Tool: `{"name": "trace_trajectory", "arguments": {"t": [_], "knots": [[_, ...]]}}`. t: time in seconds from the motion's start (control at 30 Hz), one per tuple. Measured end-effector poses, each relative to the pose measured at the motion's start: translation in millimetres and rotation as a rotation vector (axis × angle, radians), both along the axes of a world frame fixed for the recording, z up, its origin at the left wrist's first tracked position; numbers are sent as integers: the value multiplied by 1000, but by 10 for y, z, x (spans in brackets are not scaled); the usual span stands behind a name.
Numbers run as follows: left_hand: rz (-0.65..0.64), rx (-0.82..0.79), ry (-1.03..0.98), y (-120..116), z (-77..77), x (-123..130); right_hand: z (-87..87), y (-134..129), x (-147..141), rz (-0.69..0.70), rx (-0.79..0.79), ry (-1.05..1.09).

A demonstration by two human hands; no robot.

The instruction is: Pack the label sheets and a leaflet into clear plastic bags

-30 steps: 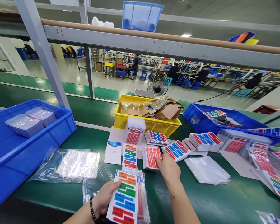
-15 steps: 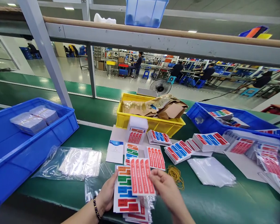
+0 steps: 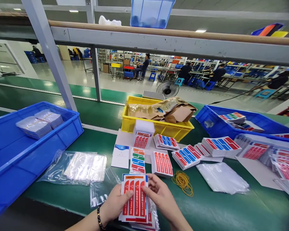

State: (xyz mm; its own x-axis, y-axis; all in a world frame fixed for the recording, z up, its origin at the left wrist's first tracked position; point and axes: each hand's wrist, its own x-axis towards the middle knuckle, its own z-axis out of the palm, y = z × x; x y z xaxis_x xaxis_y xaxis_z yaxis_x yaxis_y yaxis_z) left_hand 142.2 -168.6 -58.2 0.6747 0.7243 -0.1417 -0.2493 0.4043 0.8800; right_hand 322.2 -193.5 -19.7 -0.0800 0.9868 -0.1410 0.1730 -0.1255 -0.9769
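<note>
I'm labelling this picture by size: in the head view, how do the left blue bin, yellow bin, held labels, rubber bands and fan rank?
Largest to smallest, as they look:
1. Left blue bin
2. Yellow bin
3. Held labels
4. Rubber bands and fan: too alike to rank.

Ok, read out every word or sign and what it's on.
"Max Level": striped sheet between the left hand and right hand; also the striped stack behind.
"Min Level": same sheet and stack.
Too small or blurred: characters after these words, other print, as on the white card and multicoloured sheet, and the beam mark.
</note>
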Motion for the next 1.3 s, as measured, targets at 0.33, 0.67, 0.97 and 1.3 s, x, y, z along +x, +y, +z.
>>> {"name": "trace_trajectory", "arguments": {"t": [0.33,0.67,0.97,1.3], "knots": [[160,1317,423,121,433,-207,432,158,223,-624,288,585],[298,1209,382,98,515,-271,480,60,164,-239,360,111],[395,1216,232,26,516,-211,497,-113,62,21,428,-349],[380,1295,157,-62,626,-251,544,-247,104,72,675,-405]]}}
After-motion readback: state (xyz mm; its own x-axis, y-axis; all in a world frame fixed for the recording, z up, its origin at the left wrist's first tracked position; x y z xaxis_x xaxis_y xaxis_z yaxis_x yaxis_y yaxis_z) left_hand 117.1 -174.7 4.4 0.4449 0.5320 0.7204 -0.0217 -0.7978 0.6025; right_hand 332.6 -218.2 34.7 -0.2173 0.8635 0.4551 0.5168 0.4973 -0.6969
